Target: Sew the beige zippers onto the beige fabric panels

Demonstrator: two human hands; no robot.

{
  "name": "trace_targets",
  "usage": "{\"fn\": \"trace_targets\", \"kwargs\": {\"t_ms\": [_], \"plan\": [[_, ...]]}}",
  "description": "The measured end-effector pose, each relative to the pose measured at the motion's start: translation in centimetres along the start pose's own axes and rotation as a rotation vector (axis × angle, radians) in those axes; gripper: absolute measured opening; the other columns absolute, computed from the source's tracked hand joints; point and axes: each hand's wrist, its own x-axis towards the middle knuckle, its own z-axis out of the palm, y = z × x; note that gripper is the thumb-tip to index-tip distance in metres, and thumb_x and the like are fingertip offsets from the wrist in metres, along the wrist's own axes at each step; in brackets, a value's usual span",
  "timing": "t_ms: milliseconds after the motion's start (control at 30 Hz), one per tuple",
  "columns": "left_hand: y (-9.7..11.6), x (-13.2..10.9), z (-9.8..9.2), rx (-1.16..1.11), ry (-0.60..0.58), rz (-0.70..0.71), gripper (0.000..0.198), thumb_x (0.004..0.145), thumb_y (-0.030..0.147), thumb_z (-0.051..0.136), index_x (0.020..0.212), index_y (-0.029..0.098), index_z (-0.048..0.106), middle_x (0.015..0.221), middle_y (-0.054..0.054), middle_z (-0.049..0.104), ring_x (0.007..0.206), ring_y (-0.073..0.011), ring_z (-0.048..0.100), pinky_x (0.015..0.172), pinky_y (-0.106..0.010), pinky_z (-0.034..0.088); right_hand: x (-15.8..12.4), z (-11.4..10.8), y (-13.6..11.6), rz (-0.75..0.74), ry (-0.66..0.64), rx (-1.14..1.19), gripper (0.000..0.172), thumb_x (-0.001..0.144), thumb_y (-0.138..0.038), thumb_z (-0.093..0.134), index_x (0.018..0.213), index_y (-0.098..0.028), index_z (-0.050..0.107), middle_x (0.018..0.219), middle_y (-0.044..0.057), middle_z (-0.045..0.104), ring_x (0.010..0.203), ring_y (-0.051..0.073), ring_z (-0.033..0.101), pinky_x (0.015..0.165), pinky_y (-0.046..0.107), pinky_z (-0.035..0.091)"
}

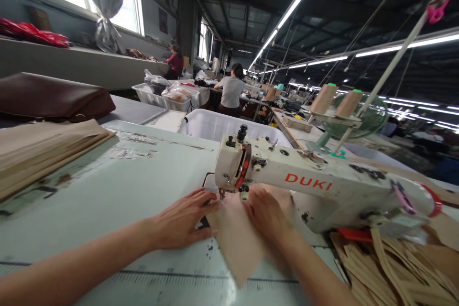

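Observation:
A beige piece of fabric or leather lies under the head of a white sewing machine, one pointed corner towards me. To the left of the needle, my left hand lies flat and open. Its fingertips reach the left edge of the piece beside the presser foot, with the thumb apart below. My right hand is on the piece, right of the needle. Its fingers are curled and close together at the material; the machine head partly hides their tips.
Folded beige pieces and a dark brown leather item lie at left. Beige strips heap at right. A white bin stands behind the machine, near thread cones and a green fan. People work farther back.

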Motion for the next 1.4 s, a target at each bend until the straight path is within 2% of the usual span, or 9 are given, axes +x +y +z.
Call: {"fn": "trace_targets", "kwargs": {"t_ms": [133, 200, 300, 433, 567, 733, 833, 1100, 1400], "plan": [[0.2, -0.6, -0.3, -0.035, -0.018, -0.008, 0.054, 0.093, 0.046, 0.056, 0.142, 0.025, 0.048, 0.133, -0.01, 0.054, 0.124, -0.0291, 0.053, 0.11, -0.042, 0.04, -2.8, -0.5, -3.1, 0.111, 0.046, -0.037, 0.032, 0.099, -0.027, 0.043, 0.088, -0.013, 0.07, 0.089, 0.017, 0.07, 0.088, 0.03, 0.067, 0.08, 0.042, 0.052], [0.0, -0.6, -0.2, -0.031, -0.049, 0.015, 0.057, 0.091, 0.047, 0.059, 0.143, 0.025, 0.047, 0.136, -0.01, 0.053, 0.127, -0.03, 0.05, 0.113, -0.044, 0.036, -3.1, 0.0, -4.7, 0.096, 0.1, 0.0, 0.027, 0.097, -0.023, 0.046, 0.109, -0.013, 0.068, 0.111, 0.018, 0.069, 0.105, 0.032, 0.064, 0.09, 0.047, 0.051], [-0.5, -0.5, 0.0, -0.012, -0.077, 0.032, 0.064, 0.087, 0.049, 0.063, 0.145, 0.027, 0.046, 0.142, -0.01, 0.05, 0.134, -0.0321, 0.045, 0.116, -0.048, 0.031, -2.7, 1.7, -5.9, -0.013, 0.138, 0.155, 0.044, 0.097, -0.022, 0.047, 0.141, -0.017, 0.048, 0.139, 0.013, 0.056, 0.13, 0.029, 0.051, 0.108, 0.052, 0.04], [-0.6, -0.5, 0.6, 0.008, -0.074, 0.048, 0.07, 0.082, 0.055, 0.069, 0.144, 0.031, 0.047, 0.145, -0.01, 0.049, 0.134, -0.0361, 0.044, 0.112, -0.053, 0.035, -1.7, 2.4, -3.4, -0.209, 0.089, 0.268, 0.049, 0.103, -0.034, 0.041, 0.151, -0.023, 0.036, 0.146, 0.008, 0.05, 0.136, 0.021, 0.045, 0.116, 0.046, 0.032], [-0.3, -0.3, 1.3, -0.001, -0.037, 0.018, 0.068, 0.084, 0.05, 0.068, 0.144, 0.026, 0.047, 0.14, -0.013, 0.053, 0.128, -0.0354, 0.049, 0.107, -0.051, 0.043, -0.6, 1.1, -0.7, -0.422, 0.018, 0.19, 0.046, 0.103, -0.032, 0.041, 0.149, -0.029, 0.038, 0.134, 0.006, 0.061, 0.131, 0.02, 0.05, 0.118, 0.051, 0.027], [-0.7, 0.0, 1.3, 0.044, -0.022, 0.049, 0.071, 0.087, 0.052, 0.063, 0.148, 0.025, 0.039, 0.147, -0.013, 0.047, 0.137, -0.0328, 0.041, 0.112, -0.049, 0.038, -1.6, 2.1, -3.4, -0.229, 0.012, 0.248, 0.051, 0.104, -0.032, 0.037, 0.152, -0.017, 0.034, 0.148, 0.011, 0.047, 0.139, 0.027, 0.04, 0.118, 0.056, 0.028], [-1.0, -0.3, 1.3, 0.038, -0.015, 0.081, 0.071, 0.089, 0.051, 0.062, 0.15, 0.027, 0.036, 0.148, -0.012, 0.046, 0.138, -0.0315, 0.04, 0.114, -0.046, 0.038, -2.5, 3.1, -4.8, -0.158, 0.029, 0.288, 0.053, 0.104, -0.035, 0.035, 0.154, -0.019, 0.028, 0.153, 0.008, 0.041, 0.143, 0.027, 0.034, 0.12, 0.056, 0.025], [-1.3, -0.6, 1.6, 0.032, 0.057, 0.078, 0.07, 0.088, 0.05, 0.064, 0.149, 0.026, 0.038, 0.146, -0.01, 0.05, 0.137, -0.0308, 0.044, 0.111, -0.042, 0.043, -2.3, 3.2, -4.5, -0.137, 0.02, 0.295, 0.053, 0.105, -0.039, 0.032, 0.155, -0.025, 0.025, 0.151, 0.004, 0.044, 0.143, 0.023, 0.035, 0.121, 0.054, 0.025], [-1.9, 0.4, 1.1, 0.032, -0.001, 0.06, 0.07, 0.088, 0.054, 0.062, 0.149, 0.026, 0.041, 0.145, -0.01, 0.052, 0.137, -0.0299, 0.044, 0.114, -0.043, 0.039, -1.5, 3.8, -4.3, -0.132, -0.005, 0.279, 0.05, 0.105, -0.037, 0.033, 0.152, -0.021, 0.035, 0.146, 0.009, 0.051, 0.14, 0.024, 0.04, 0.12, 0.057, 0.023]]}}
